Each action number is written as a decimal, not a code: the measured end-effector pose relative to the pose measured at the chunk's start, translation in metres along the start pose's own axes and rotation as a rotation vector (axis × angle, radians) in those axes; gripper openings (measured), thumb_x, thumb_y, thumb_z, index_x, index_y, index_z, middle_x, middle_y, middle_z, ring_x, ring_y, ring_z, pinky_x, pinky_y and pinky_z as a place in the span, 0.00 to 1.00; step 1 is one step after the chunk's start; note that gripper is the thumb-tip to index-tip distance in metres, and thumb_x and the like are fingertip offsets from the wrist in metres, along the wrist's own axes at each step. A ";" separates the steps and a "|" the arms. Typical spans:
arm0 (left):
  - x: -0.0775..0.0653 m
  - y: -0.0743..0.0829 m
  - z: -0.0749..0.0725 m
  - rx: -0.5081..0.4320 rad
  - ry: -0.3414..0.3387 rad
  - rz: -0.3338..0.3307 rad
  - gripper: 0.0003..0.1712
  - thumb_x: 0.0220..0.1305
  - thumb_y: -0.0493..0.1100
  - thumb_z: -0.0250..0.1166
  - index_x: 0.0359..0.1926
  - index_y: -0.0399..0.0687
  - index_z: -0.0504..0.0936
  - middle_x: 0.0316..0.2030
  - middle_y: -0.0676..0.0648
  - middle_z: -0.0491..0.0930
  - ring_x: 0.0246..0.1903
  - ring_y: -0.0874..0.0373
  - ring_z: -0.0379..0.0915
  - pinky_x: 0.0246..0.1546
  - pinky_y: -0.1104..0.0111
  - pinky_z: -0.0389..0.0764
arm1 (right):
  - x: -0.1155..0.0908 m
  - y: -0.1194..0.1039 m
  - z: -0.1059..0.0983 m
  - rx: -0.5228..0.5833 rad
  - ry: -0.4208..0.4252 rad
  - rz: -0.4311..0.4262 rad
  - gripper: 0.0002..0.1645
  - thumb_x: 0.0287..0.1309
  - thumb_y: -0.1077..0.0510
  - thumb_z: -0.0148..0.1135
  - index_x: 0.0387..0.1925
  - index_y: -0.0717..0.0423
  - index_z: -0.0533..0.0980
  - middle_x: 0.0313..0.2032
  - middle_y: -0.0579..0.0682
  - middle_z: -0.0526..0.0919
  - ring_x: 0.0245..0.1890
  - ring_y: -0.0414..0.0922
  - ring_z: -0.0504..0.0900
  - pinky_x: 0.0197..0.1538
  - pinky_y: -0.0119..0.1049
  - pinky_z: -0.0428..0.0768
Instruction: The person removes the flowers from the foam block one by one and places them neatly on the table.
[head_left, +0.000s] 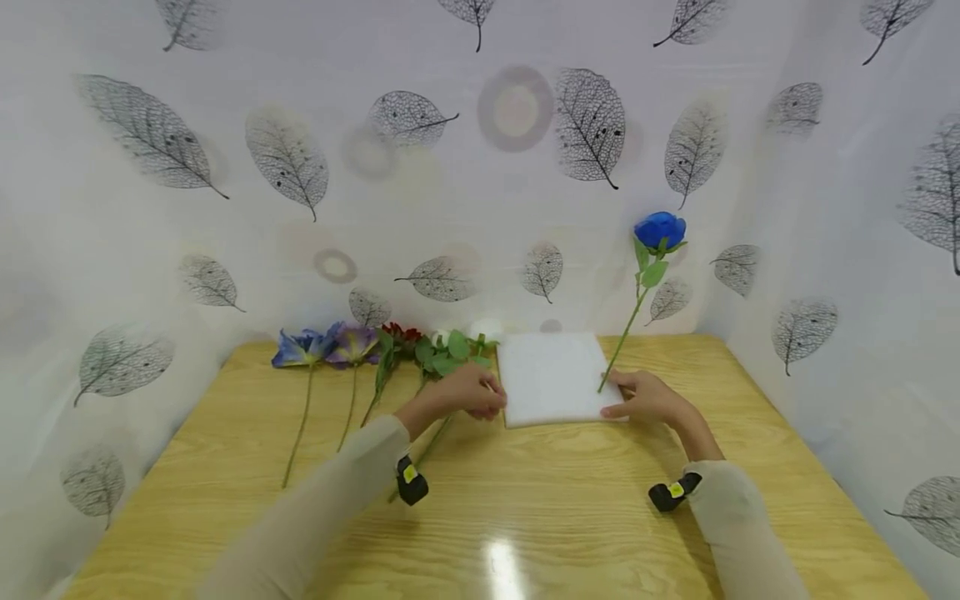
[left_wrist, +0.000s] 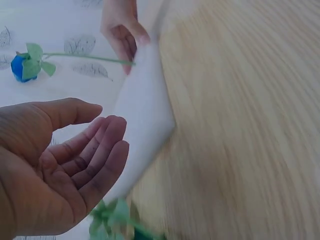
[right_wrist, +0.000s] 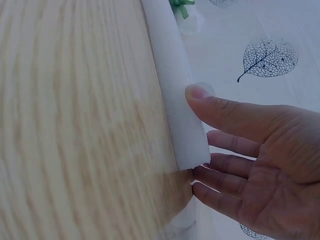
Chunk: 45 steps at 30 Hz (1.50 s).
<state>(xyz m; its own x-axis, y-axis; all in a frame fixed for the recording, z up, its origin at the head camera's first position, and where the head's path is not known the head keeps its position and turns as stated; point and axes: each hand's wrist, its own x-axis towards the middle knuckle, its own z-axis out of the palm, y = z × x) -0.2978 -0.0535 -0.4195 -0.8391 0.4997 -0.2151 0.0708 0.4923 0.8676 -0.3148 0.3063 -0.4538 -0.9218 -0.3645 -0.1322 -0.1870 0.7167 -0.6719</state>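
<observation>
A white foam block (head_left: 551, 379) lies on the wooden table. A blue rose (head_left: 660, 231) stands in its right part, green stem leaning right. My right hand (head_left: 647, 398) is at the block's right edge; in the right wrist view its thumb (right_wrist: 215, 102) touches the foam and the other fingers extend along the end, fairly straight. Beside the block's left edge is my left hand (head_left: 468, 392), fingers loosely bent and nothing between them in the left wrist view. Near it lies a white rose with green leaves (head_left: 450, 354).
Left of the block, more artificial flowers lie in a row: a blue one (head_left: 300, 348), a purple one (head_left: 352, 343) and a red one (head_left: 401, 335). A leaf-printed curtain (head_left: 450, 183) hangs behind and along both sides of the table (head_left: 570, 517).
</observation>
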 end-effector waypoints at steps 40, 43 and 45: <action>0.133 0.062 0.118 -0.424 0.292 0.114 0.13 0.71 0.37 0.64 0.53 0.39 0.86 0.50 0.42 0.87 0.41 0.61 0.81 0.46 0.66 0.85 | 0.001 0.003 0.001 -0.014 0.027 -0.041 0.52 0.57 0.51 0.76 0.73 0.70 0.60 0.71 0.71 0.64 0.70 0.69 0.65 0.70 0.62 0.68; 0.134 0.061 0.121 -0.434 0.266 0.115 0.14 0.71 0.36 0.64 0.55 0.39 0.86 0.51 0.42 0.87 0.44 0.60 0.82 0.48 0.64 0.85 | 0.002 0.004 0.001 -0.016 0.031 -0.039 0.52 0.57 0.51 0.76 0.73 0.70 0.60 0.70 0.71 0.64 0.70 0.69 0.66 0.70 0.62 0.69; 0.135 0.059 0.122 -0.440 0.250 0.109 0.14 0.72 0.37 0.64 0.55 0.40 0.86 0.52 0.42 0.87 0.45 0.59 0.83 0.49 0.65 0.86 | 0.003 0.005 0.001 -0.014 0.034 -0.035 0.52 0.57 0.51 0.77 0.72 0.70 0.60 0.70 0.71 0.64 0.70 0.69 0.67 0.69 0.62 0.70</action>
<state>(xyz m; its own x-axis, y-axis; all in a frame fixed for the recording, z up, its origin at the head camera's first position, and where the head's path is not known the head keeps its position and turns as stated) -0.3409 0.1298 -0.4518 -0.9465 0.3195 -0.0459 -0.0235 0.0736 0.9970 -0.3177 0.3083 -0.4577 -0.9255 -0.3693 -0.0842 -0.2238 0.7124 -0.6651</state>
